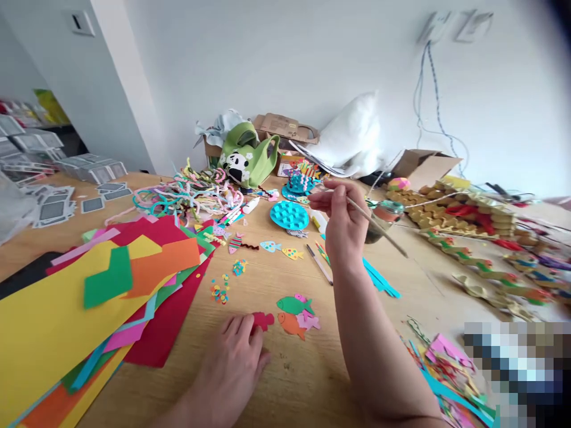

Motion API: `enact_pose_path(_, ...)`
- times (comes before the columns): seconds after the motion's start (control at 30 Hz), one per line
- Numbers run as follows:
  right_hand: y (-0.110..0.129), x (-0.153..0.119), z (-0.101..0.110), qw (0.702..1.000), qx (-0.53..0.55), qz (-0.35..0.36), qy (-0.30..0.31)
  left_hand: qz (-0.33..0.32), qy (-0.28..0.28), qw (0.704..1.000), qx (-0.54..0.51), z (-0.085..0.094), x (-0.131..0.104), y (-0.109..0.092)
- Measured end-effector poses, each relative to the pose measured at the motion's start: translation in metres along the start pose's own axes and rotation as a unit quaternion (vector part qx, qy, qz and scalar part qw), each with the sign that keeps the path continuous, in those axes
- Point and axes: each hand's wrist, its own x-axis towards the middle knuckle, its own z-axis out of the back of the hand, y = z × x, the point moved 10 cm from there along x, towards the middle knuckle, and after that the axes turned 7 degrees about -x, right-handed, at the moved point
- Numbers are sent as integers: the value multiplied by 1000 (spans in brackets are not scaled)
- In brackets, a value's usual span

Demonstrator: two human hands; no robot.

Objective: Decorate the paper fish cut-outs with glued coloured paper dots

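My left hand (236,351) rests on the table, its fingers bent and together, holding down a red paper fish (263,321) that they partly cover. Raised over the table, my right hand (345,220) is closed round a thin wooden paintbrush (386,238); its handle slants down to the right, and the bristle end is hard to make out. Beside the red fish lie a green paper fish (294,305), an orange paper fish (291,325) and a pink paper star (308,321). Small coloured paper dots (219,292) lie farther left. Behind my right wrist stands a glass jar (387,213), partly hidden.
Coloured paper sheets (40,321) are stacked at left. Pipe cleaners (187,196), a green panda bag (250,157) and a blue round tray (289,215) stand farther back. Egg-carton strips (477,255) and paper scraps (446,362) lie at right, a pen (319,264) near my right forearm.
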Motion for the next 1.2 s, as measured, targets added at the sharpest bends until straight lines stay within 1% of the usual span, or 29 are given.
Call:
enact_pose_path(0.07,4,7,11,1000,-24,-7,-3,-4,0,1000,4,1,0,0)
enact_pose_path(0.13,10,16,14,997,-56,-2,50,-13,-4,1000,11,2,-1,-2)
enact_pose_path(0.2,15,21,19,989,-93,11,117,-22,-10,999,21,3,-1,-3)
enact_pose_path(0.27,14,22,32,977,-141,21,159,-26,-19,999,31,3,-2,-2)
enact_pose_path(0.3,9,22,41,970,-172,21,169,-27,-26,999,36,3,-2,-2)
enact_pose_path(0.37,-10,22,62,959,-232,5,162,-33,-27,998,38,2,-1,-2)
enact_pose_path(0.43,-38,22,77,948,-275,-13,157,-32,-19,999,34,-1,0,-2)
enact_pose_path(0.5,-70,25,86,937,-323,-31,133,-27,-15,999,29,-2,1,-2)
enact_pose_path(0.53,-87,27,85,921,-365,-45,133,-23,-15,999,28,-2,1,-2)
enact_pose_path(0.57,-107,27,82,898,-411,-71,143,-19,-18,999,29,-2,1,-2)
enact_pose_path(0.67,-146,30,59,876,-442,-98,167,-12,-25,999,33,-2,1,-1)
enact_pose_path(0.8,-184,32,29,854,-467,-135,188,-19,-36,999,22,-2,-1,0)
enact_pose_path(0.87,-200,34,21,844,-477,-162,184,-28,-43,999,15,-2,-1,-1)
enact_pose_path(0.93,-214,34,17,836,-484,-191,173,-38,-49,998,13,-1,-1,-2)
enact_pose_path(1.0,-224,32,17,834,-483,-214,159,-41,-66,997,20,2,-2,-3)
enact_pose_path(1.07,-231,31,18,839,-474,-225,144,-43,-67,996,28,3,-3,-5)
enact_pose_path(1.13,-233,32,20,855,-455,-218,121,-50,-53,997,28,4,-3,-8)
enact_pose_path(1.2,-228,39,25,880,-422,-196,92,-48,-43,998,20,6,-4,-8)
